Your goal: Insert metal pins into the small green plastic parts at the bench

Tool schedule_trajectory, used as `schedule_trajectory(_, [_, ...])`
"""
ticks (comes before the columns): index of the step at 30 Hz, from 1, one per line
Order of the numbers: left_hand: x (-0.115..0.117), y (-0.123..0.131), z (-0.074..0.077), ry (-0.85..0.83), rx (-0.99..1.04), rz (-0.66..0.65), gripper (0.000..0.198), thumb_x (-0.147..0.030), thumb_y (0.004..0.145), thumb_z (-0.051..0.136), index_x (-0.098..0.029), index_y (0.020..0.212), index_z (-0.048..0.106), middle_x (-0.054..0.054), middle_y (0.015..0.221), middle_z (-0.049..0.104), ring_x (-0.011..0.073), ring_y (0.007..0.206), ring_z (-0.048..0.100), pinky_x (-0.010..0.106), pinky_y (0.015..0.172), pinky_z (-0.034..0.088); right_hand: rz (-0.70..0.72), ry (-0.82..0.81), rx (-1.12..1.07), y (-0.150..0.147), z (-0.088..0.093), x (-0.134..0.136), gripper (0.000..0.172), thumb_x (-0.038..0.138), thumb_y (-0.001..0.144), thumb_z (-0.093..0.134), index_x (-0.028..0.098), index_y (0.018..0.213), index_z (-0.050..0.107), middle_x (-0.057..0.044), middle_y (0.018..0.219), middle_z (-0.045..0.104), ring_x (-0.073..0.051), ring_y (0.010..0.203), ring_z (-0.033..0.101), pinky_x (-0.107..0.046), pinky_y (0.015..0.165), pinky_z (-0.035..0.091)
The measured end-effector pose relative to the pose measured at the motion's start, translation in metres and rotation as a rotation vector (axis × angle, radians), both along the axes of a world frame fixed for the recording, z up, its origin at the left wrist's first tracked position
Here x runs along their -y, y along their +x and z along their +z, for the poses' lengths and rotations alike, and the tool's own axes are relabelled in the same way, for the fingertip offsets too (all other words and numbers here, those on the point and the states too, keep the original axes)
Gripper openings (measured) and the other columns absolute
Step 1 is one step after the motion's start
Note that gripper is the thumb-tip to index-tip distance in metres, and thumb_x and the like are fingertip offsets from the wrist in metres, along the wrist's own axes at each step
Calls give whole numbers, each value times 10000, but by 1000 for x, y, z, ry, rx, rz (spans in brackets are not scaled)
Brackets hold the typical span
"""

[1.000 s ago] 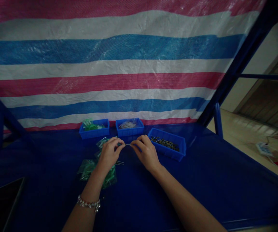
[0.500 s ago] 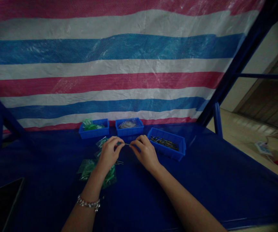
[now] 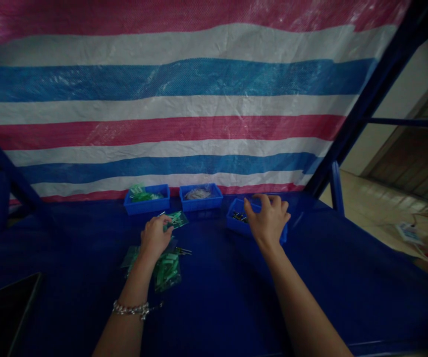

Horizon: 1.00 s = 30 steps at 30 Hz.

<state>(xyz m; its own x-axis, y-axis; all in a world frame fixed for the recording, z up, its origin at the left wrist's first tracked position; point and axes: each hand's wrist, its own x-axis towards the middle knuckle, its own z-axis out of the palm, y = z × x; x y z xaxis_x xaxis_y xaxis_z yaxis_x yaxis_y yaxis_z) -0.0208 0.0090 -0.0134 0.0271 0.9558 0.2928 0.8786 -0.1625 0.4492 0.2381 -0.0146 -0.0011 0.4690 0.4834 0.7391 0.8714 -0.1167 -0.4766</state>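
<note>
My left hand [image 3: 156, 237] is closed on a small clear plastic bag [image 3: 177, 218] with green pieces inside, its fingertips at the bag's near-left edge. Below that hand lie more bags of green pieces [image 3: 167, 270], partly covered by my wrist. A few thin metal rods [image 3: 183, 251] rest beside them. Over the right-hand blue bin [image 3: 238, 225] is my right hand [image 3: 268, 220], fingers apart and curved, with nothing seen in it. Slim dark rods [image 3: 239, 216] show inside this bin; my hand hides the rest.
Two more blue bins stand at the back: one with green packets [image 3: 139, 194], one with clear plastic pieces [image 3: 198, 193]. A dark flat device [image 3: 8, 315] lies at the left front. Behind the blue table hangs a striped sheet [image 3: 199, 129] between blue frame posts.
My hands have parted from the thin rod they held together. My right hand has moved right, over the rod bin; my left has lowered slightly left, and a bag now shows at its fingertips.
</note>
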Motion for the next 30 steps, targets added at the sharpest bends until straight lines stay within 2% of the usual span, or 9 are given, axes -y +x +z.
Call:
schedule_trajectory(2, [3,3,4,-89,-50,-80,135,-235,684,573,-223,813,609,38,867,607,209,854,548,336,726,424,23,-29,20,-3,-1,-1,301,411,738,513,171,900,595,-141,924,514,-311,906,422,-444,682,348])
schedule_trajectory(3, [5,5,6,-124,-78,-130,133,-247,681,577,-231,806,618,39,879,605,223,882,536,355,740,415,93,-41,25,-7,-1,-1,294,399,745,510,170,912,588,-137,926,513,-297,902,429,-430,691,355])
schedule_trajectory(5, [6,8,8,-162,-117,-208,128,-250,683,574,-243,799,628,41,891,597,238,917,516,385,766,396,341,-94,32,-20,-4,1,241,355,768,496,169,893,584,-108,887,521,-244,869,457,-378,713,375])
schedule_trajectory(8, [7,11,6,-134,-104,-230,126,-221,710,540,-233,805,623,47,899,590,224,918,510,386,795,383,771,-291,66,-47,-11,6,168,296,783,495,177,848,595,-61,815,524,-179,825,485,-302,741,392])
schedule_trajectory(12, [6,13,1,-27,-60,-206,135,-190,734,504,-211,818,608,54,906,588,203,917,506,364,819,379,1010,-535,127,-77,-24,13,166,271,753,548,196,886,614,-55,851,519,-169,862,484,-286,760,390])
schedule_trajectory(15, [5,14,1,25,-43,-209,145,-179,740,487,-204,816,607,57,886,582,197,879,512,360,802,393,1071,-603,119,-86,-29,15,163,280,739,564,189,860,624,-54,850,521,-166,860,480,-282,764,389])
schedule_trajectory(19, [5,17,2,58,-34,-234,140,-180,736,484,-199,807,603,57,880,576,201,892,507,375,823,386,1070,-627,108,-90,-31,15,136,253,723,568,178,818,629,-50,825,526,-160,864,481,-270,780,383])
schedule_trajectory(25, [5,17,0,62,-5,-271,149,-163,739,467,-196,801,599,48,861,566,188,854,513,370,826,390,991,-661,226,-87,-30,13,118,162,712,531,173,780,626,-40,799,566,-145,821,511,-259,822,357])
schedule_trajectory(30, [5,18,-1,54,53,-296,169,-147,746,457,-198,820,600,49,880,548,181,879,514,355,820,400,909,-723,336,-84,-24,14,130,181,724,505,163,774,623,-57,796,612,-152,791,537,-240,741,390])
